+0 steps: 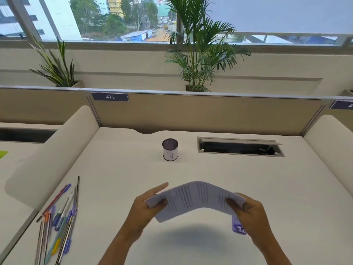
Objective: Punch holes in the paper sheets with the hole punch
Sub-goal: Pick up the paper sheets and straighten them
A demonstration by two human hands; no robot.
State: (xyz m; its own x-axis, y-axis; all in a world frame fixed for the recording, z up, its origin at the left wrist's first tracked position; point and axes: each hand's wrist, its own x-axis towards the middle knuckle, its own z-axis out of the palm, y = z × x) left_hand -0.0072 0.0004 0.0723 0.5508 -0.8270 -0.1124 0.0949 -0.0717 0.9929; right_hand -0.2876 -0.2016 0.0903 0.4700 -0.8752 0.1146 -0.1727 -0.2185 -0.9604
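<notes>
head camera looks forward and down (close) over desk (191,169).

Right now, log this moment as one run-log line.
stage: sheets in hand, no punching seen | left hand: grips paper sheets, left end | right hand: grips right end | sheets: bowed upward above desk | purple object: partly hidden, unidentified

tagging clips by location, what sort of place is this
Most likely an open-plan office workstation: a numbered partition tag, a desk cable hatch, and a pen cup with loose pens.
</notes>
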